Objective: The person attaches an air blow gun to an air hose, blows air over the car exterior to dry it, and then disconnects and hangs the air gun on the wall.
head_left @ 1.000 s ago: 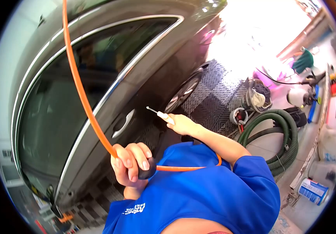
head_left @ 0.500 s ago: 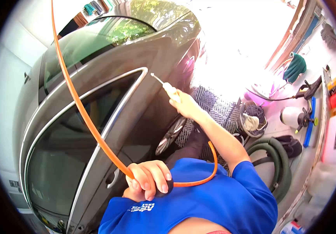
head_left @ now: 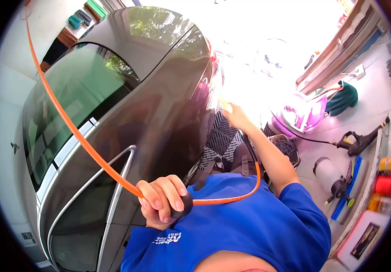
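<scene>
My left hand [head_left: 161,197] is closed around an orange air hose [head_left: 86,147], at a round black piece [head_left: 184,206] on it, in front of my blue shirt. From there the hose loops to the right and up towards my right hand [head_left: 236,115]. My right hand is held out beside the rear of a dark grey-brown car [head_left: 168,99], its fingers wrapped round the pale handle of an air blow gun [head_left: 225,104]. Strong glare washes out the gun, and its nozzle cannot be made out.
Black floor grating [head_left: 225,136] lies beside the car. On the right are a pink bucket [head_left: 311,111] with a green cloth [head_left: 342,97], a spray bottle [head_left: 329,174], a blue squeegee-like strip [head_left: 347,190] and a black spray gun [head_left: 356,143]. Bottles [head_left: 388,183] stand along the right wall.
My view has shifted towards the car's rear. My right hand has moved from near the side window's corner to the tail area, into the glare. The left hand still grips the hose.
</scene>
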### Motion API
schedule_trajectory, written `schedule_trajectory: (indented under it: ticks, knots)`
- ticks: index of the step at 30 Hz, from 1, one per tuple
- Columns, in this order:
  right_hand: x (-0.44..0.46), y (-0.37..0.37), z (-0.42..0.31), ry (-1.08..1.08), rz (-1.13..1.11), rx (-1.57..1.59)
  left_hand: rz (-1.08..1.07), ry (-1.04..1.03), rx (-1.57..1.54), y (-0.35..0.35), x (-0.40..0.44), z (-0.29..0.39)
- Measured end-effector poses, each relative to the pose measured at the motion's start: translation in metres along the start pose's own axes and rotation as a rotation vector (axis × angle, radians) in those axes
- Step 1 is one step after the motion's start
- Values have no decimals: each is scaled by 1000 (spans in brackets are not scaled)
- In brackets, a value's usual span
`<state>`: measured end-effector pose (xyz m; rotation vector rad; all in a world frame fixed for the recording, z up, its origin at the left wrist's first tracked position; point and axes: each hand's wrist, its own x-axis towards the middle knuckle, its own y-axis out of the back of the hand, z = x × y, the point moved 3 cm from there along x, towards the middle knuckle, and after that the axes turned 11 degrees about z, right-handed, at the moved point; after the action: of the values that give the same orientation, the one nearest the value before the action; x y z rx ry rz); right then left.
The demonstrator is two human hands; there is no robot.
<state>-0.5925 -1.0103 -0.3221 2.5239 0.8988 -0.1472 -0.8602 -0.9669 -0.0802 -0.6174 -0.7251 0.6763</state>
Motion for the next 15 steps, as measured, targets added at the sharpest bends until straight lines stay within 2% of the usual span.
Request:
schedule_trajectory:
  ticks: [1,2,6,11,13,15]
  knots:
    - [6,-2,16,20,-9,39,47,-6,21,1,10,-12]
    - [9,6,10,-97,-86,112,57,-8,28,1,22,-25]
    - [88,24,27,-65,-112,253,146,-46,110,-7,67,-81]
    - [202,68,-5,84,-167,185,307,-143,148,-38,122,-163]
    - [247,83,-19,-20,-268,219,319,-168,214,-63,156,-199]
    - [268,87,-23,19,-323,175,346,-233,196,-75,164,-210]
